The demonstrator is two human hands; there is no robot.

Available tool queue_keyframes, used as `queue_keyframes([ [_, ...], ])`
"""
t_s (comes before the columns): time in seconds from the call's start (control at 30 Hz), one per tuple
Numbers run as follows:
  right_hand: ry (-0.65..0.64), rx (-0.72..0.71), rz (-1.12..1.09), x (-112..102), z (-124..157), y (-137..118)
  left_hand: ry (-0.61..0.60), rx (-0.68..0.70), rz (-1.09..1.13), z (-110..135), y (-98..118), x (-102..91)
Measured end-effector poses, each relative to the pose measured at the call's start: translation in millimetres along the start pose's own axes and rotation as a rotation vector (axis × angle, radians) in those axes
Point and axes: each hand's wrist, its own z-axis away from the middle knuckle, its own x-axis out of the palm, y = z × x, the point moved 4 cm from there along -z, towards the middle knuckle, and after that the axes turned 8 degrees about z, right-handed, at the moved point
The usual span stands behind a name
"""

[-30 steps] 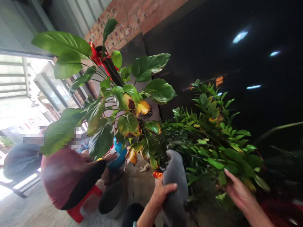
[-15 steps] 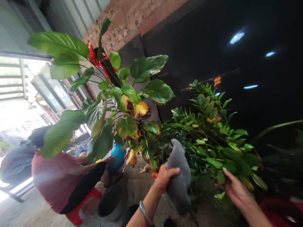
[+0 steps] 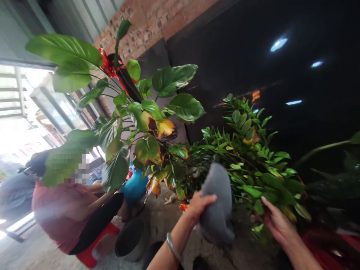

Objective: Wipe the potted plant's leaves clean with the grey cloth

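My left hand [image 3: 199, 205] is closed on a grey cloth [image 3: 218, 204] and presses it against the small-leaved green plant [image 3: 247, 157] in front of me. A silver bangle sits on that wrist. My right hand [image 3: 277, 223] reaches under the same plant's leaves from the right, fingers curled round a stem or leaf at its lower edge. To the left stands a taller plant with big leaves [image 3: 140, 116], some yellow and brown, with a red ribbon [image 3: 108, 65] near its top.
Another person in a red top [image 3: 64, 213] sits on a red stool [image 3: 95, 245] at the left, hands on a blue pot [image 3: 135, 187]. A dark empty pot [image 3: 132, 238] stands on the concrete floor. A brick wall and a dark glossy panel [image 3: 281, 56] are behind.
My left hand has lifted the grey cloth higher and to the right onto the small-leaved plant. My right hand has shifted slightly left under the leaves.
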Motion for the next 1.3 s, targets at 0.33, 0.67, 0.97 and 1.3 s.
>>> queue_keyframes([
  [0.33, 0.011, -0.037, 0.03, -3, -2, 2, 0.022, 0.182, 0.313, 12, 51, -6.3],
  [0.67, -0.035, 0.009, 0.12, -5, -2, 5, -0.282, -0.12, -0.211, 32, -10, 2.0],
  [0.97, 0.015, -0.01, 0.114, -6, -7, 5, 0.085, 0.099, 0.174, -7, 18, 3.7],
  [1.3, 0.033, -0.023, 0.132, -12, -10, 5, -0.112, 0.074, 0.119, 22, 25, -0.4],
])
